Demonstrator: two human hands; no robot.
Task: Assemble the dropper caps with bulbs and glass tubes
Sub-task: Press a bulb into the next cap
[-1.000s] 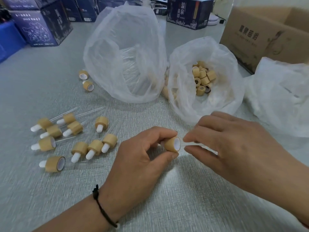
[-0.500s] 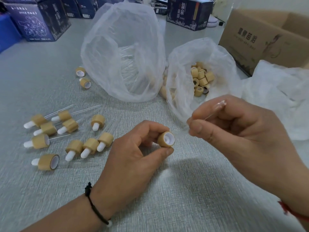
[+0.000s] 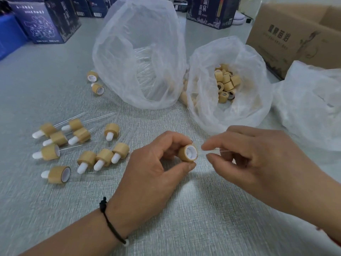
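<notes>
My left hand point(image 3: 158, 169) pinches a bamboo-coloured dropper cap point(image 3: 187, 152), its white inside facing right. My right hand point(image 3: 258, 159) pinches a thin clear glass tube point(image 3: 203, 152) between thumb and forefinger, its tip at the cap's opening. Several finished droppers point(image 3: 81, 143) with white bulbs and glass tubes lie on the grey table to the left. One clear bag point(image 3: 140, 52) holds glass tubes. Another bag point(image 3: 228, 84) holds several loose caps.
Two caps point(image 3: 95, 82) lie near the tube bag. A third white bag point(image 3: 311, 106) sits at the right, a cardboard box point(image 3: 295, 34) behind it. Dark blue boxes point(image 3: 44, 21) stand along the far edge.
My right hand has come down from its raised position and brought the glass tube level with the cap's opening. My left hand has kept its hold on the cap.
</notes>
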